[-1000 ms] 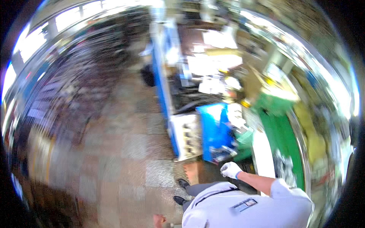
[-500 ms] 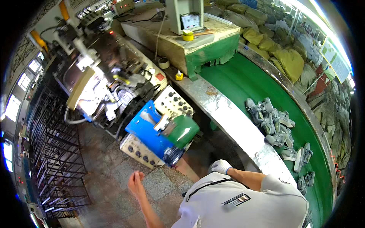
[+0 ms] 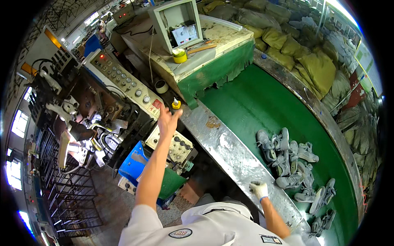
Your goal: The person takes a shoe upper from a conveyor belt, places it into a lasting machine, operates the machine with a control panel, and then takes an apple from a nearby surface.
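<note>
My bare left hand [image 3: 168,123] is stretched forward with thumb and fingers apart, holding nothing. Just beyond its fingertips stands a small yellow bottle with a pale nozzle [image 3: 176,104], at the near corner of a metal ledge [image 3: 230,149]. No contact between hand and bottle can be made out. Over the right part of that ledge is my right hand [image 3: 259,190] in a white knitted glove. Its fingers look loosely bent with nothing visible in them. Several grey lace-up shoes [image 3: 283,162] lie in a loose group on the green conveyor belt [image 3: 234,106] beyond it.
Left stands a machine with a knobbed control panel [image 3: 123,80], a blue cover [image 3: 133,164] and metal clamps [image 3: 102,143]. A wooden-topped bench [image 3: 230,39] holds a yellow tape roll [image 3: 179,56] and hammer [image 3: 202,49]. Stuffed sacks [image 3: 316,67] line the far side; black racks [image 3: 69,184] stand left.
My left hand has risen from low over the floor to the bottle beside the control panel. My gloved right hand has moved from my waist out over the metal ledge. The view has shifted.
</note>
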Demonstrator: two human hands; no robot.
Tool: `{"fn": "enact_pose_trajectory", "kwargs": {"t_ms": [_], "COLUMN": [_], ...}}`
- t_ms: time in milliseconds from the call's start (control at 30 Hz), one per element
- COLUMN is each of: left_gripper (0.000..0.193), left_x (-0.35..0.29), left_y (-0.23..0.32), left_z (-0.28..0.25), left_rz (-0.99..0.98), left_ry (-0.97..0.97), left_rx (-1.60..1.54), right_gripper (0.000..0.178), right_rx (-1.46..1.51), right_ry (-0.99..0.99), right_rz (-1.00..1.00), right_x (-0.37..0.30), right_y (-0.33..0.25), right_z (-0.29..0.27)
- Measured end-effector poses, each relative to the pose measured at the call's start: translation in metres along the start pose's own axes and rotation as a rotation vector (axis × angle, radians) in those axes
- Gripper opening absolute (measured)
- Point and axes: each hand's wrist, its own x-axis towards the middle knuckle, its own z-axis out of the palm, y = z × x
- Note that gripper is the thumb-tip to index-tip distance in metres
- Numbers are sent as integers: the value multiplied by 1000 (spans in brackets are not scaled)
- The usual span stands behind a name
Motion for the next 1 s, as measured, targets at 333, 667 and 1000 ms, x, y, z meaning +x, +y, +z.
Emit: {"fn": "enact_pose_trajectory", "kwargs": {"t_ms": [333, 667, 1000], "left_gripper": [116, 124, 111], "left_x": [278, 406, 427], "left_y": [68, 13, -18], "left_z": [110, 179, 187], "left_rz": [16, 90, 180], "left_ry": [174, 130, 222], "left_rx": [534, 546, 484], "right_gripper": [27, 32, 39], "right_rx": [-268, 82, -11], "right_ry": [378, 327, 322], "right_rz": [71, 246, 162], "right_x": [-75, 25, 112], "right_y": [69, -15, -92], "right_z": [-47, -62, -91]}}
